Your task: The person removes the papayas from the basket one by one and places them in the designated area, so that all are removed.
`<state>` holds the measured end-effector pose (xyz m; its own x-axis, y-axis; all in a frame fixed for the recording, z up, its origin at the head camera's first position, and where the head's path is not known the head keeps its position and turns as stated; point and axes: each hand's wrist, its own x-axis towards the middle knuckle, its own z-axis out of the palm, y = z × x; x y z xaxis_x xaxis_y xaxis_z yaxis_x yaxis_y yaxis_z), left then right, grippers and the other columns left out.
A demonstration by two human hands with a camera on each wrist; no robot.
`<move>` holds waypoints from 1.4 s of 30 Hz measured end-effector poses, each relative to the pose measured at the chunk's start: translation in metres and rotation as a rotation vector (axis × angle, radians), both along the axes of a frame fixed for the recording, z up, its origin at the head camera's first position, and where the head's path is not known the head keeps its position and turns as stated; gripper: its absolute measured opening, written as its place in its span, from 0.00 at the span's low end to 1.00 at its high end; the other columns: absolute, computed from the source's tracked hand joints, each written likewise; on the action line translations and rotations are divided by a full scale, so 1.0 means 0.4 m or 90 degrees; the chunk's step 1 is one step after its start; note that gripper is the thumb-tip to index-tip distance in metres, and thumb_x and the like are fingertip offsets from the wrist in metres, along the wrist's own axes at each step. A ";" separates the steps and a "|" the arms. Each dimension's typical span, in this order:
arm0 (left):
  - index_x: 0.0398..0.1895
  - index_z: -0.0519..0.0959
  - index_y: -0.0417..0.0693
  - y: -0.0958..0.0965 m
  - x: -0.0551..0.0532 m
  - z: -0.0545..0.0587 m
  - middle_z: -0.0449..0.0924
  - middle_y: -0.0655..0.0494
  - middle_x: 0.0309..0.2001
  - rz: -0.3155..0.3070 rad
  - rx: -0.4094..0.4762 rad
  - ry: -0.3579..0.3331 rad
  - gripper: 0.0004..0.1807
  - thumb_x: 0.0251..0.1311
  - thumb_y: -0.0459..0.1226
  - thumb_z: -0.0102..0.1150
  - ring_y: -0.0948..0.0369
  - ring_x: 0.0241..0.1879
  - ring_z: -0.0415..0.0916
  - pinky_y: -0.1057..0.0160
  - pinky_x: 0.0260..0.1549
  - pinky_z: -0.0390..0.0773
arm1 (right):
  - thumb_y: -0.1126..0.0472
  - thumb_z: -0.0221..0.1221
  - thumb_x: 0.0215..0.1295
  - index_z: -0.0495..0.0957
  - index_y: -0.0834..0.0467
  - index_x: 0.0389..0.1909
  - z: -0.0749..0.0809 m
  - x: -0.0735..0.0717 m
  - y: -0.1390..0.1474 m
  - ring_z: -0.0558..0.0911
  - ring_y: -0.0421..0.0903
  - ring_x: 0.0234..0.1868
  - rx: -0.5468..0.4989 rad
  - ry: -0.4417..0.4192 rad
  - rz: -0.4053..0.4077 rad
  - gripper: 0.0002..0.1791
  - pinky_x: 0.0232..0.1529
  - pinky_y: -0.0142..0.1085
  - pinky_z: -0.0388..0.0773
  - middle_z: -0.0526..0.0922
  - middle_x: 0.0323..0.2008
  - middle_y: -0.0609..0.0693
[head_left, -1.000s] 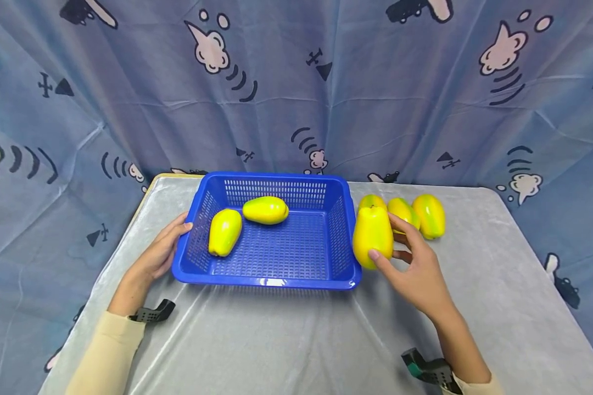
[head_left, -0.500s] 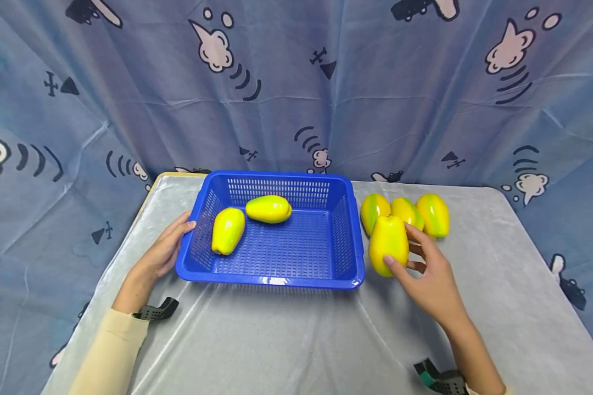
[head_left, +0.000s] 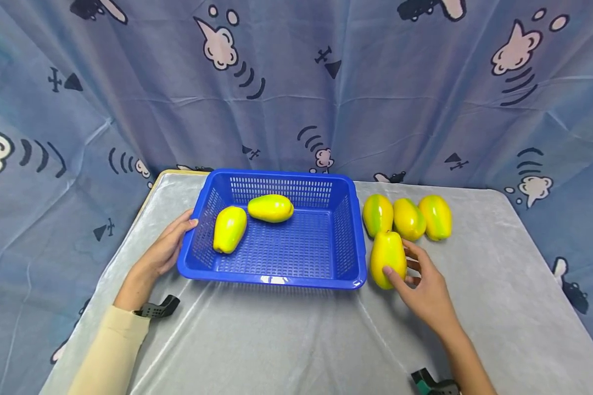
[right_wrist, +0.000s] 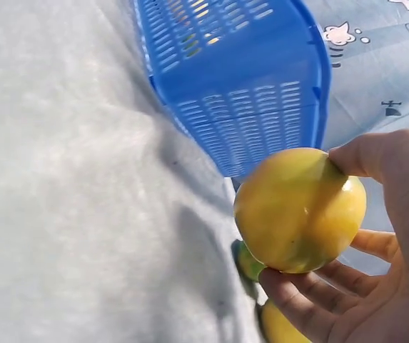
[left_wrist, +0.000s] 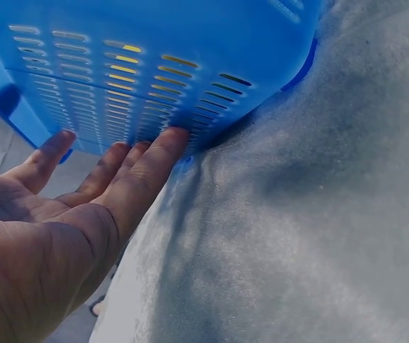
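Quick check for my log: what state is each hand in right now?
Left hand: closed on the side of the blue basket, thumb at the rim.
Right hand: holding a yellow fruit between thumb and fingers.

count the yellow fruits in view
6: in the blue basket, a left fruit and, farther back, a second fruit; in the right hand, a held fruit; on the table right of the basket, in a row, a left-end fruit, a middle fruit and a right-end fruit.

High up, the head view faces forward and down, sharing the blue basket [head_left: 306,283] with both closer wrist views.
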<state>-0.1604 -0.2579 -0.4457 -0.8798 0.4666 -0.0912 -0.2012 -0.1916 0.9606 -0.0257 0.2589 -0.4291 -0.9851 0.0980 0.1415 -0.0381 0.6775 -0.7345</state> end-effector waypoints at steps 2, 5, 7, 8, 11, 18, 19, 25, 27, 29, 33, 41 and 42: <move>0.73 0.63 0.55 0.001 -0.001 0.001 0.85 0.61 0.55 -0.001 -0.003 -0.002 0.20 0.84 0.39 0.39 0.64 0.49 0.87 0.62 0.47 0.89 | 0.53 0.68 0.72 0.63 0.55 0.79 -0.011 0.002 0.002 0.81 0.62 0.61 -0.001 -0.005 0.000 0.39 0.46 0.17 0.76 0.75 0.71 0.62; 0.74 0.63 0.56 0.001 -0.001 0.003 0.85 0.61 0.55 0.001 -0.007 -0.005 0.20 0.84 0.39 0.38 0.64 0.49 0.87 0.63 0.47 0.89 | 0.53 0.67 0.72 0.64 0.55 0.79 -0.026 0.004 0.003 0.82 0.62 0.61 -0.007 -0.010 0.002 0.38 0.45 0.19 0.78 0.76 0.71 0.62; 0.73 0.63 0.56 0.001 0.000 0.003 0.85 0.61 0.54 0.003 -0.008 -0.007 0.19 0.84 0.39 0.39 0.64 0.49 0.87 0.63 0.47 0.89 | 0.53 0.67 0.73 0.64 0.55 0.79 -0.035 0.003 0.004 0.82 0.62 0.61 -0.007 -0.017 0.003 0.38 0.45 0.19 0.78 0.76 0.70 0.63; 0.73 0.63 0.56 0.001 0.000 0.004 0.85 0.61 0.54 0.004 -0.009 -0.008 0.19 0.84 0.39 0.39 0.64 0.49 0.87 0.63 0.47 0.89 | 0.53 0.67 0.73 0.64 0.55 0.79 -0.039 0.003 0.004 0.82 0.62 0.61 -0.007 -0.022 0.003 0.38 0.45 0.20 0.79 0.77 0.70 0.63; 0.73 0.63 0.57 0.001 0.000 0.004 0.85 0.62 0.54 0.008 -0.012 -0.011 0.19 0.84 0.39 0.39 0.64 0.49 0.86 0.63 0.47 0.89 | 0.51 0.65 0.74 0.64 0.55 0.79 -0.049 0.001 0.004 0.82 0.63 0.62 -0.003 -0.040 -0.002 0.38 0.45 0.19 0.78 0.76 0.71 0.64; 0.73 0.63 0.56 0.000 -0.001 0.004 0.85 0.61 0.54 0.008 -0.008 -0.014 0.19 0.84 0.39 0.39 0.64 0.48 0.87 0.63 0.47 0.89 | 0.47 0.62 0.77 0.62 0.58 0.80 -0.048 -0.008 0.007 0.80 0.66 0.65 -0.005 -0.094 -0.026 0.38 0.60 0.50 0.85 0.74 0.72 0.67; 0.73 0.63 0.56 0.000 -0.001 0.004 0.85 0.61 0.54 0.007 -0.007 -0.015 0.19 0.84 0.39 0.39 0.64 0.48 0.87 0.63 0.47 0.89 | 0.46 0.61 0.77 0.61 0.58 0.80 -0.046 -0.010 0.008 0.80 0.67 0.65 -0.006 -0.105 -0.027 0.39 0.61 0.56 0.83 0.74 0.72 0.68; 0.74 0.62 0.55 -0.002 -0.002 0.004 0.85 0.62 0.55 0.014 -0.014 -0.022 0.20 0.84 0.40 0.39 0.64 0.49 0.87 0.63 0.47 0.89 | 0.41 0.56 0.79 0.59 0.58 0.82 -0.037 -0.019 0.013 0.78 0.70 0.67 -0.008 -0.165 -0.026 0.40 0.62 0.63 0.81 0.71 0.74 0.69; 0.75 0.61 0.55 -0.002 -0.002 0.004 0.84 0.62 0.55 0.016 -0.018 -0.025 0.21 0.84 0.40 0.39 0.64 0.49 0.86 0.63 0.47 0.89 | 0.40 0.55 0.79 0.60 0.58 0.82 -0.036 -0.020 0.015 0.78 0.69 0.68 -0.004 -0.173 -0.025 0.40 0.62 0.61 0.82 0.70 0.75 0.68; 0.75 0.61 0.55 -0.001 -0.002 0.005 0.84 0.62 0.55 0.016 -0.021 -0.027 0.21 0.84 0.40 0.39 0.64 0.49 0.86 0.63 0.48 0.89 | 0.40 0.54 0.80 0.60 0.59 0.81 -0.036 -0.021 0.018 0.77 0.68 0.68 -0.001 -0.180 -0.026 0.40 0.61 0.59 0.82 0.69 0.76 0.67; 0.74 0.62 0.55 0.000 -0.001 0.007 0.84 0.62 0.55 0.019 -0.026 -0.029 0.20 0.84 0.40 0.39 0.65 0.50 0.86 0.63 0.48 0.89 | 0.38 0.51 0.80 0.60 0.60 0.81 -0.032 -0.023 0.022 0.75 0.66 0.69 0.005 -0.204 -0.032 0.41 0.61 0.56 0.81 0.69 0.76 0.67; 0.77 0.59 0.54 -0.001 -0.003 0.007 0.83 0.63 0.56 0.018 -0.036 -0.030 0.23 0.84 0.41 0.39 0.64 0.51 0.85 0.62 0.49 0.88 | 0.33 0.50 0.79 0.57 0.59 0.83 -0.029 -0.033 0.022 0.73 0.64 0.71 -0.014 -0.248 -0.039 0.44 0.60 0.47 0.83 0.68 0.77 0.66; 0.77 0.59 0.54 -0.001 -0.003 0.007 0.83 0.63 0.56 0.017 -0.036 -0.030 0.23 0.84 0.41 0.39 0.64 0.51 0.85 0.62 0.49 0.88 | 0.34 0.50 0.79 0.57 0.59 0.82 -0.029 -0.034 0.022 0.74 0.63 0.71 -0.016 -0.246 -0.039 0.44 0.58 0.45 0.83 0.69 0.76 0.66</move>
<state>-0.1615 -0.2584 -0.4429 -0.8863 0.4353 -0.1581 -0.2415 -0.1430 0.9598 -0.0393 0.2678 -0.4408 -0.9576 0.1568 -0.2417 0.2842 0.6513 -0.7036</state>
